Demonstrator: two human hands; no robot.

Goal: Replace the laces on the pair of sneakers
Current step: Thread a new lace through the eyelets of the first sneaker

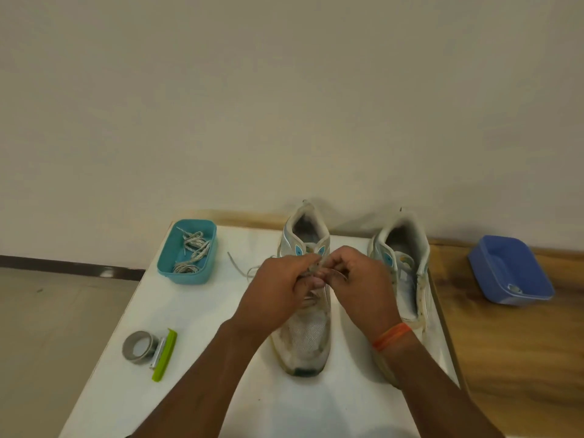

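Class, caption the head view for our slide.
Both hands, left and right, pinch the lace on the left sneaker.

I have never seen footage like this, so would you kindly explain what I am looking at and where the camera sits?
There is no machine here: one camera worn on a person's head looks down at their own bare hands. The left hand and right hand pinch a lace over the left sneaker. The right sneaker stands beside it on a white board. A teal tray holds loose laces. Near the front lie a tape roll and a green tool. A blue tray sits on the wooden surface.
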